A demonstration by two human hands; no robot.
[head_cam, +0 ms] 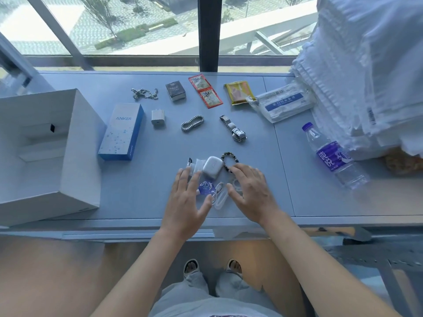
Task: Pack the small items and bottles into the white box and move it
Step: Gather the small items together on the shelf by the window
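The open white box (pixel 68 143) stands at the table's left. A cluster of small items lies near the front middle: a white earbud case (pixel 213 167), a dark bead bracelet (pixel 226 156), a coiled white cable (pixel 219 195) and a blue-and-white packet (pixel 206 187). My left hand (pixel 186 202) hovers over the cluster's left side with fingers spread. Opposite it, my right hand (pixel 250 191) spreads over the right side, fingertips near the bracelet. Neither hand grips anything. A water bottle (pixel 332 156) with a purple label lies at the right.
Further back lie a blue Anker box (pixel 122 131), a white charger (pixel 158 118), a chain bracelet (pixel 192 123), a watch (pixel 234 129), a necklace (pixel 144 93), a dark small box (pixel 175 90), red sachets (pixel 204 90), a yellow packet (pixel 240 92) and a mask pack (pixel 282 102). Stacked white packaging (pixel 366 76) fills the right.
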